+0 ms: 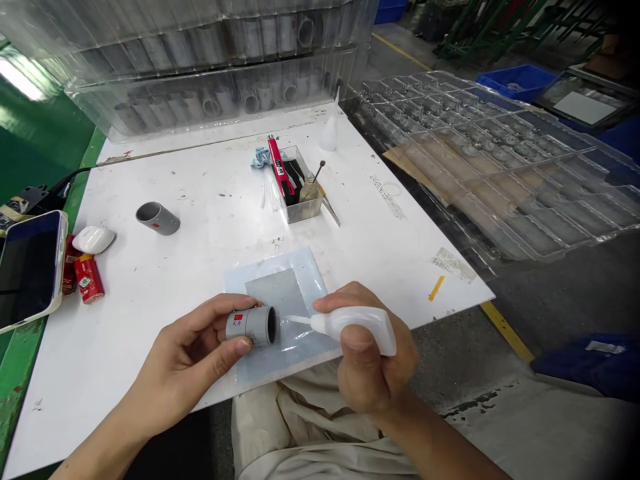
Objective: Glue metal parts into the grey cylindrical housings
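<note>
My left hand [187, 357] is closed around a short grey tube [247, 325] with a red mark on its side, its dark open end facing right. In my right hand [373, 360] lies a white squeeze bottle [365, 323], gripped between thumb and fingers. The bottle's thin nozzle points left at the tube's open end, with a small gap between them. Both are above a pale blue plastic-covered pad [313, 267] with a grey sheet [277, 293] on it. A second grey tube [163, 220] rests by itself on the white table [210, 173].
Behind the pad, a clear box [304, 211] holds a red-handled cutter [281, 170] and a small jar [309, 191]. Another white bottle [329, 133] stands farther back. Clear trays of tubes [220, 100] are stacked at the rear. A phone [33, 267] and red batteries [89, 279] lie left.
</note>
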Motion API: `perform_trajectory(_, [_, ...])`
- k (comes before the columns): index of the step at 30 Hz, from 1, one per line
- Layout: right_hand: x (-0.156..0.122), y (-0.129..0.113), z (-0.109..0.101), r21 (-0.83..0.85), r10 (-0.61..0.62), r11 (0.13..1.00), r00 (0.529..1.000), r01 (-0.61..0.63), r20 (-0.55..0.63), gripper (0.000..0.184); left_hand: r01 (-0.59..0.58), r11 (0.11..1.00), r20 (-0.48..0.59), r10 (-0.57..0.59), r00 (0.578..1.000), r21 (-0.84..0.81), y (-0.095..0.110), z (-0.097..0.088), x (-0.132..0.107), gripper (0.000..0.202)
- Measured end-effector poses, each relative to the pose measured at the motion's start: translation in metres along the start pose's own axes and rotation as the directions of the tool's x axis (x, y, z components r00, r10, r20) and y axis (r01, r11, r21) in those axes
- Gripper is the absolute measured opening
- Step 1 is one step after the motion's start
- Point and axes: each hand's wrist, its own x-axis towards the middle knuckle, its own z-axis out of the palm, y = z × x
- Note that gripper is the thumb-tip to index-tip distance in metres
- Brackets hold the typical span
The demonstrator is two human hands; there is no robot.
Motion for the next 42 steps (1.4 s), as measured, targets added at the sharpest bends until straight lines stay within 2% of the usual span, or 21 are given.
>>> perform_trajectory(12, [-0.003, 0.002, 0.000, 0.018, 0.057, 0.998, 0.998, -0.056, -0.019, 0.027, -0.029, 0.998, 0.001, 0.029, 1.000, -0.048, 0.000, 0.001, 0.000, 0.029])
perform_trajectory(17, [-0.003, 0.001, 0.000, 0.034, 0.042, 0.999, 0.999, -0.042, -0.023, 0.026, -0.048, 0.998, 0.007, 0.048, 0.999, -0.040, -0.001, 0.001, 0.001, 0.028])
perform_trajectory(31, [-0.003, -0.001, -0.002, 0.010, 0.076, 0.997, 0.997, -0.076, 0.010, 0.030, -0.071, 0.996, 0.023, 0.072, 0.997, -0.060, -0.002, 0.001, 0.001, 0.027])
perform_trajectory(37, [-0.003, -0.002, -0.004, 0.018, 0.103, 0.994, 0.994, -0.103, 0.031, 0.030, -0.145, 0.989, 0.118, 0.146, 0.982, -0.022, -0.010, -0.008, 0.007, 0.031])
perform_trajectory(42, [-0.006, -0.002, -0.005, 0.049, 0.140, 0.989, 0.990, -0.141, 0.036, 0.031, -0.159, 0.987, 0.116, 0.158, 0.981, -0.001, -0.012, -0.011, 0.008, 0.031])
